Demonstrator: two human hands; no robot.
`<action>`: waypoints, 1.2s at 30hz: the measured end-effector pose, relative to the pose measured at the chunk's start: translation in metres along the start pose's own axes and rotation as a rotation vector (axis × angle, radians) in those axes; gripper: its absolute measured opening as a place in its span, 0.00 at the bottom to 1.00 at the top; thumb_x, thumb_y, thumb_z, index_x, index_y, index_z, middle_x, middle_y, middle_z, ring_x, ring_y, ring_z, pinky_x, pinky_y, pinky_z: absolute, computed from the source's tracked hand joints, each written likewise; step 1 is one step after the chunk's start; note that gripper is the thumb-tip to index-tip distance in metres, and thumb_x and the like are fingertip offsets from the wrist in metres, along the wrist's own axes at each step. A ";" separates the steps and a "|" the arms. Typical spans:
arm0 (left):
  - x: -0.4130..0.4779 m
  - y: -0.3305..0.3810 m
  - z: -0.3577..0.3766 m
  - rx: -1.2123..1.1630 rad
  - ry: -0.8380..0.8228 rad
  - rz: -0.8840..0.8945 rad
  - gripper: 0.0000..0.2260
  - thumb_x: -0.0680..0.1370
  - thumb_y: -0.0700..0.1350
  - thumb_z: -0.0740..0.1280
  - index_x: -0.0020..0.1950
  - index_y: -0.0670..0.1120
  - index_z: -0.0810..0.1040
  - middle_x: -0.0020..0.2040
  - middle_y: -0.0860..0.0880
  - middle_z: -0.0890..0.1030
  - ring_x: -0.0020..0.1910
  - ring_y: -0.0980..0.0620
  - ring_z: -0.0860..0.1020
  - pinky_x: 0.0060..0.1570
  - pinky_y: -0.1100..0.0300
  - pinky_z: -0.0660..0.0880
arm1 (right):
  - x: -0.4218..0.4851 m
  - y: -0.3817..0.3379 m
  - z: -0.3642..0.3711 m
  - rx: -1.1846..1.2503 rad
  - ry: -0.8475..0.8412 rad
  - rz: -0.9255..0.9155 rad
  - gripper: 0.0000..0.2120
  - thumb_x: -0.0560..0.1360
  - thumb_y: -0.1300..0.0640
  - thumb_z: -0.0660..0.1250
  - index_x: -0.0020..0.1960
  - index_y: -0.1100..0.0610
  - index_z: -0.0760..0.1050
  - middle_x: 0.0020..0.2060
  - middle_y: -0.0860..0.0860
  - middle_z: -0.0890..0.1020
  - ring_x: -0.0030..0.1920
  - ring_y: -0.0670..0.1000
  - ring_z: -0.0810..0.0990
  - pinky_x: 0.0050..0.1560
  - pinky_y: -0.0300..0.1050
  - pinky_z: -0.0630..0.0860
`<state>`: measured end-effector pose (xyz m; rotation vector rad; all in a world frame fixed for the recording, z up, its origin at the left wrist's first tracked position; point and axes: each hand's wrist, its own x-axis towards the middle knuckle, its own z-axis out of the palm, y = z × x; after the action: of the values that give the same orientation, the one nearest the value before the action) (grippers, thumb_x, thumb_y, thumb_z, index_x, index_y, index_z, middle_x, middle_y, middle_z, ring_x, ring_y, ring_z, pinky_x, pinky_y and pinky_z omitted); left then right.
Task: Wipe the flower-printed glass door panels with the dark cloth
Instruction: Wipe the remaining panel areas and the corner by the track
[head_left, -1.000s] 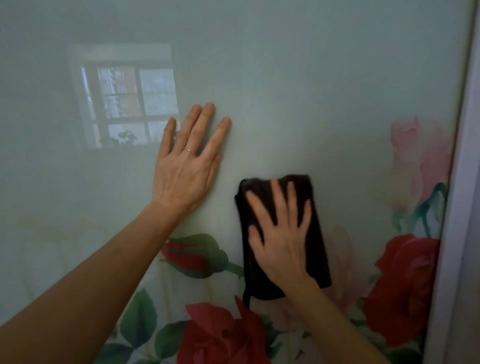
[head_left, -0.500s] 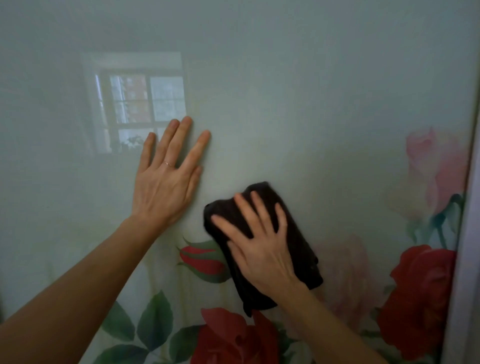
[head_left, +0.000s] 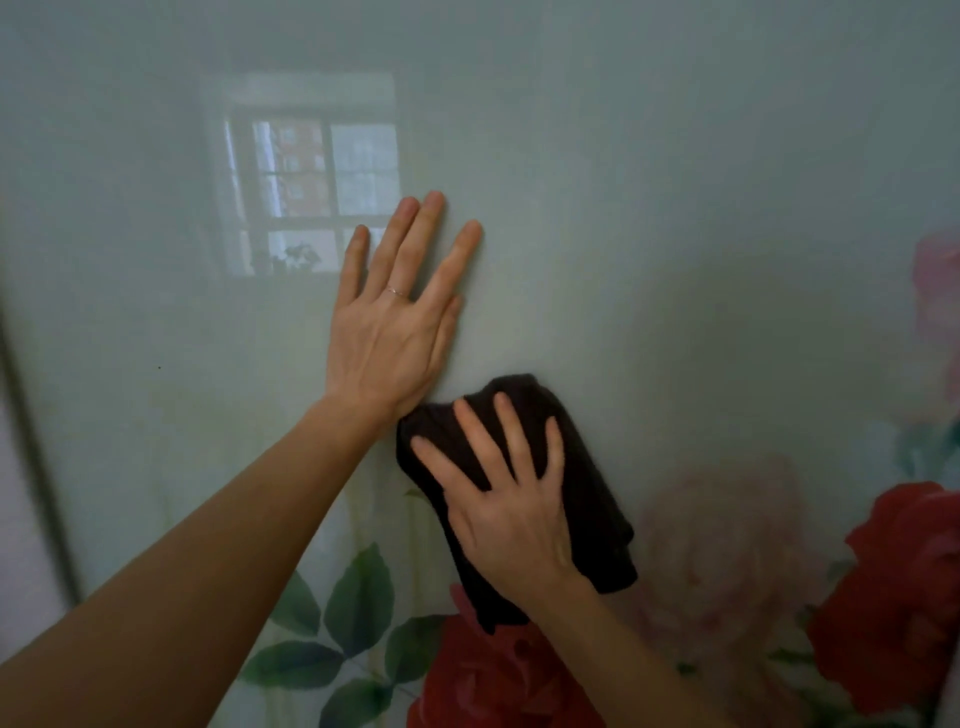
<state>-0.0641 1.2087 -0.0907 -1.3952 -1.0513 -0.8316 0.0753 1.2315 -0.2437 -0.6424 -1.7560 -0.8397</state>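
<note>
- The glass door panel (head_left: 675, 182) fills the view, with its frame edge (head_left: 36, 467) far left of both hands.
- The left hand (head_left: 387, 338) lies flat on the glass, fingers straight.
- The right hand (head_left: 514, 509) presses the dark cloth (head_left: 582, 467) to the glass with fingers spread; bare glass lies above and to the right.
- The cloth has closed up against the left wrist.

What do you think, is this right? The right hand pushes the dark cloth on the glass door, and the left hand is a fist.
Not quite. In the head view the left hand is no fist: its fingers lie straight and spread, flat on the glass door. The right hand does push the dark cloth on the glass.
</note>
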 end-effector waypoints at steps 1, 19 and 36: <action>0.000 0.000 0.000 -0.012 0.015 -0.002 0.23 0.86 0.47 0.54 0.82 0.49 0.58 0.81 0.42 0.57 0.81 0.44 0.55 0.78 0.46 0.46 | 0.003 0.006 -0.004 0.012 -0.005 -0.023 0.24 0.82 0.53 0.62 0.76 0.42 0.69 0.77 0.53 0.68 0.80 0.59 0.60 0.77 0.69 0.52; -0.021 -0.026 -0.011 -0.074 0.030 -0.016 0.26 0.82 0.38 0.59 0.81 0.46 0.62 0.80 0.40 0.59 0.80 0.42 0.57 0.79 0.44 0.51 | 0.046 0.030 -0.019 -0.067 0.006 -0.071 0.25 0.79 0.53 0.65 0.75 0.43 0.71 0.77 0.55 0.69 0.79 0.62 0.60 0.76 0.71 0.52; -0.027 -0.031 -0.011 -0.136 0.081 -0.063 0.21 0.87 0.47 0.51 0.79 0.44 0.66 0.79 0.39 0.63 0.79 0.42 0.60 0.77 0.42 0.56 | 0.069 0.005 -0.008 -0.097 0.064 0.027 0.28 0.78 0.51 0.65 0.78 0.43 0.66 0.78 0.55 0.66 0.80 0.62 0.58 0.75 0.73 0.52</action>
<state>-0.1013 1.1927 -0.1038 -1.4357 -0.9952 -1.0137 0.0615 1.2297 -0.1753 -0.6943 -1.6540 -0.9213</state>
